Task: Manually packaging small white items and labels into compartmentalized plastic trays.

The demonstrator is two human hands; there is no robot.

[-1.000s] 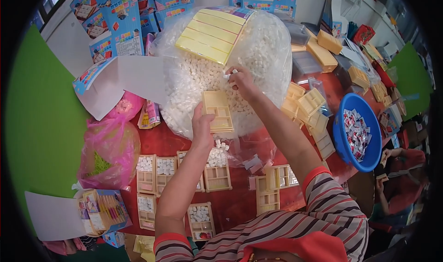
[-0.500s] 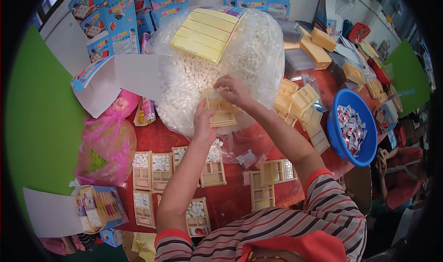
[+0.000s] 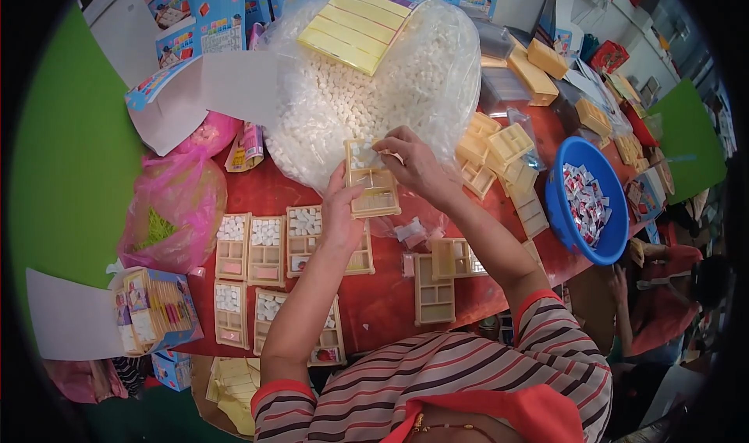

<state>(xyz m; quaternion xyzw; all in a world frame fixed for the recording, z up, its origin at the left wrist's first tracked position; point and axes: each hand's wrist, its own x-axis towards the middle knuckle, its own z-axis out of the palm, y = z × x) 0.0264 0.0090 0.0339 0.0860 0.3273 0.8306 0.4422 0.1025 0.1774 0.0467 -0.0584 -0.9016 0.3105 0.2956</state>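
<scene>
Holding a small tan compartment tray point(image 3: 373, 184) up in front of you, you have it raised just above the red surface point(image 3: 390, 295), between both hands. Your left hand point(image 3: 341, 213) is closed around the tray's left edge, thumb on top. Your right hand point(image 3: 419, 164) is pinched at the tray's upper right corner, fingertips together on what looks like one of the small white pieces, though that is too small to tell for sure. The tray looks like thin, light, fairly stiff plastic; it likely flexes if squeezed, so the outer rim is the safest place to grip, kept level so loose pieces stay in their compartments. Just beyond your hands sits a big clear bag of white pieces point(image 3: 374, 84). Below your left hand lie rows of filled trays point(image 3: 265, 248). Well to the right of your right hand stands a blue bowl point(image 3: 587, 205).
</scene>
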